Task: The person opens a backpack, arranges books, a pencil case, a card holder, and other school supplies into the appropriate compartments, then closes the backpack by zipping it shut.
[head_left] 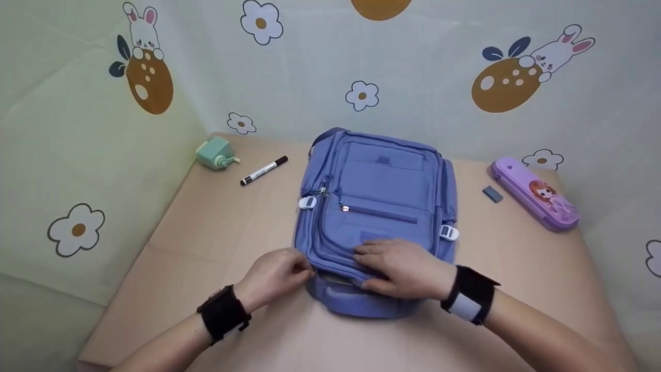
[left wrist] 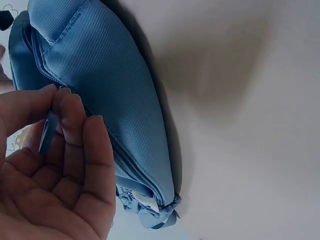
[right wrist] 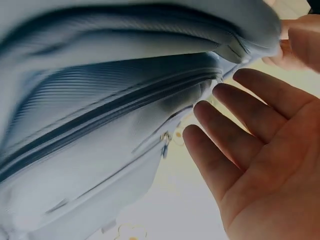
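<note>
A blue backpack (head_left: 387, 183) lies front side up in the middle of the table, its carry handle end toward me. At its near left corner, my left hand (head_left: 276, 274) pinches a zipper pull (left wrist: 48, 134) between thumb and forefinger; the blue tab shows below the fingertips in the left wrist view. The zipper (left wrist: 125, 157) runs along the bag's side past that hand. My right hand (head_left: 405, 268) rests over the near end of the front, fingers extended and spread, beside a gap in the main zipper line. In the right wrist view its fingers (right wrist: 215, 155) are straight.
On the left are a mint green pencil sharpener (head_left: 216, 152) and a black-and-white marker (head_left: 264, 170). To the right lie a grey eraser (head_left: 492, 194) and a purple pencil case (head_left: 534, 194) with a cartoon figure. Patterned cloth walls (head_left: 310, 77) enclose the back and sides of the table.
</note>
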### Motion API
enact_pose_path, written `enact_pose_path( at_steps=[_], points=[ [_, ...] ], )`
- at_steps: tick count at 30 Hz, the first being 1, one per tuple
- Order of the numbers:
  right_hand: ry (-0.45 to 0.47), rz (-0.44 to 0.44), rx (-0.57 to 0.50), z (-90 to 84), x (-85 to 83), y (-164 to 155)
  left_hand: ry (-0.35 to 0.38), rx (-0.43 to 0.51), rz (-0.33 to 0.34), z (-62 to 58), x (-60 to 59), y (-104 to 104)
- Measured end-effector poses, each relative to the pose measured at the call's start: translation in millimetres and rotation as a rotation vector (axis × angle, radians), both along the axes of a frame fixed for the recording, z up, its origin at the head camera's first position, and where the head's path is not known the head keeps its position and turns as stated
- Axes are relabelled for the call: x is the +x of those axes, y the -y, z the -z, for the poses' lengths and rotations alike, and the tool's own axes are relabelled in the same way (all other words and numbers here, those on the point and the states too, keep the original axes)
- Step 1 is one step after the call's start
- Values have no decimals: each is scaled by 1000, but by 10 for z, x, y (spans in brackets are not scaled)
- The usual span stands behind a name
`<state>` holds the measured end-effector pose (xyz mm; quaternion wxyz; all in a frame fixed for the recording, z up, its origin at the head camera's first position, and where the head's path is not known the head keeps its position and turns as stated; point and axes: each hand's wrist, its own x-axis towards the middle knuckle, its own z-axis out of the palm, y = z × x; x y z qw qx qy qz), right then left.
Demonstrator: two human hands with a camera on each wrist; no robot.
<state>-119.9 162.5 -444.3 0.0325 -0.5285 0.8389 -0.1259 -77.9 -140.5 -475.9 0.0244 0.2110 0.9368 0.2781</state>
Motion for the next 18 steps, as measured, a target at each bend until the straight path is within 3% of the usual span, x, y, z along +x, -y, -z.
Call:
enact_pose_path(
  at_steps=[10, 18],
  points=[
    [-123, 77, -189, 275, 236, -658, 30, 25, -33, 25, 33, 8],
    [-243, 120, -328, 478, 256, -729, 0, 52, -67, 60, 50, 18]
  ],
)
